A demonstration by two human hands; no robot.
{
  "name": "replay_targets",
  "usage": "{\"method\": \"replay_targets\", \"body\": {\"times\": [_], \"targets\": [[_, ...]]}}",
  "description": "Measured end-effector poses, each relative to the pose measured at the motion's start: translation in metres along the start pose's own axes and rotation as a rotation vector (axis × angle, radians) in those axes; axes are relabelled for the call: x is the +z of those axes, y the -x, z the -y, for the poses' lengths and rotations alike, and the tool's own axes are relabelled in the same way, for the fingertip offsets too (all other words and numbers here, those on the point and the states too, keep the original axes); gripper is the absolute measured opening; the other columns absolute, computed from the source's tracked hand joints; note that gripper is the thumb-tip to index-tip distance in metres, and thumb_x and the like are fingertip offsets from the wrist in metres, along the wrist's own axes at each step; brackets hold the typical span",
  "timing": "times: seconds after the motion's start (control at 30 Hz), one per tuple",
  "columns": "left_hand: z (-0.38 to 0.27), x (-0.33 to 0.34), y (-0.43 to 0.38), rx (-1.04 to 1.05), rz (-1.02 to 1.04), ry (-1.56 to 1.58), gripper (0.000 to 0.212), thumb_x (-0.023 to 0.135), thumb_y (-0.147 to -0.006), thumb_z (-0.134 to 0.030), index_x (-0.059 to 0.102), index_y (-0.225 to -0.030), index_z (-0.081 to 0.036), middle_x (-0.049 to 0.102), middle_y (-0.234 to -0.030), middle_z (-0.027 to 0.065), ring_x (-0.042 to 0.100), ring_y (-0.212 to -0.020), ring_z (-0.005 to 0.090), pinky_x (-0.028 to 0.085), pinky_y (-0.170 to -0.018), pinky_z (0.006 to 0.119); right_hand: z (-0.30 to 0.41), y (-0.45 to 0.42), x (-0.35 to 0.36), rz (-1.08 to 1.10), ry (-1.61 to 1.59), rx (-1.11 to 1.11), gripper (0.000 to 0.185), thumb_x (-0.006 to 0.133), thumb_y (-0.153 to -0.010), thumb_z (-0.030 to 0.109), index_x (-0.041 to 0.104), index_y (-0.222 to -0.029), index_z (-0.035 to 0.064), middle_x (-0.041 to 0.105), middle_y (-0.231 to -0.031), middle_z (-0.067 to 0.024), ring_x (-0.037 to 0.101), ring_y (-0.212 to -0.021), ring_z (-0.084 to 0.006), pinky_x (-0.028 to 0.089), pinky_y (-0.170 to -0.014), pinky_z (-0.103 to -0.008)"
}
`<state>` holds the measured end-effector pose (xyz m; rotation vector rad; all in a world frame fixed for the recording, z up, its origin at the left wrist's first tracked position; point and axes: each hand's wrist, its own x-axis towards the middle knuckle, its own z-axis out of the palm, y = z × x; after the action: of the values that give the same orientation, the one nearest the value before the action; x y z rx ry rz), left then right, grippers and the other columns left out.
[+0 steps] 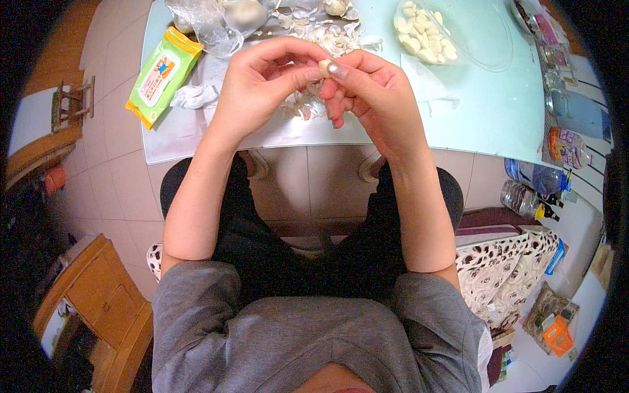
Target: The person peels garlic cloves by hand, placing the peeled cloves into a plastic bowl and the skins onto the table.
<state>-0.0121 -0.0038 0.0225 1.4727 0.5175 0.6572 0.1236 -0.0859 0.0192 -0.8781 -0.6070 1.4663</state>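
A pale garlic clove [325, 68] is pinched between my left hand [275, 81] and my right hand [376, 88], above the near part of the glass-topped table. The fingertips of both hands meet around it. Under and beyond the hands lie loose garlic skins [334, 39]. A clear plastic container at the upper right holds several peeled garlic cloves [425, 32], with its clear lid [484, 37] at its right side. At the top, a garlic bulb [337, 6] rests among the skins. A clear plastic bag [216, 29] lies to the upper left, beside a blurred whitish thing.
On the table's left side lie a green and yellow wet wipes pack [164, 76] and a crumpled white tissue [194, 96]. A flat tissue [430, 88] lies right of my hands. Plastic bottles [535, 177] stand at the far right. The table edge [304, 146] runs before my knees.
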Motion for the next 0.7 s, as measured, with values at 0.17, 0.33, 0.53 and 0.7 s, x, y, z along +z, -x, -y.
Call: {"method": "replay_targets", "body": {"times": [0.17,0.33,0.53,0.7], "targets": [[-0.0023,0.0006,-0.0010,-0.003,-0.001,-0.023,0.016,0.057,-0.072,-0.003,0.055,-0.087,0.000,0.056,-0.080,0.0035,0.053,-0.072,0.0096,0.043,-0.065,0.021,0.0024,0.0012,0.0024,-0.021,0.029,-0.020,0.016,0.050,-0.076,0.010,0.051,-0.081,-0.0048,0.056,-0.067,-0.0125,0.054,-0.050,-0.0155,0.045,-0.043,-0.0244],[-0.0033,0.0006,-0.0009,-0.017,-0.022,0.018,0.016,0.057,-0.072,-0.003,0.055,-0.087,-0.001,0.056,-0.080,0.0034,0.052,-0.073,0.0096,0.042,-0.067,0.020,-0.0002,0.0015,0.0042,-0.018,-0.004,-0.065,0.015,0.049,-0.077,0.009,0.051,-0.081,-0.0054,0.057,-0.069,-0.0139,0.055,-0.052,-0.0168,0.047,-0.046,-0.0254],[-0.0011,0.0000,-0.0016,-0.001,-0.017,-0.003,0.016,0.057,-0.072,-0.004,0.055,-0.087,-0.001,0.056,-0.079,0.0029,0.052,-0.072,0.0091,0.042,-0.066,0.020,0.0026,0.0014,0.0052,-0.009,0.009,-0.059,0.015,0.048,-0.077,0.008,0.051,-0.081,-0.0054,0.057,-0.070,-0.0144,0.056,-0.053,-0.0174,0.047,-0.047,-0.0258],[-0.0008,0.0008,-0.0018,-0.030,-0.016,0.010,0.016,0.057,-0.072,-0.005,0.055,-0.087,-0.001,0.056,-0.079,0.0026,0.052,-0.073,0.0092,0.042,-0.066,0.020,0.0005,0.0005,0.0037,-0.030,0.051,-0.060,0.014,0.049,-0.077,0.008,0.051,-0.082,-0.0056,0.057,-0.070,-0.0139,0.056,-0.053,-0.0172,0.047,-0.047,-0.0255]]}}
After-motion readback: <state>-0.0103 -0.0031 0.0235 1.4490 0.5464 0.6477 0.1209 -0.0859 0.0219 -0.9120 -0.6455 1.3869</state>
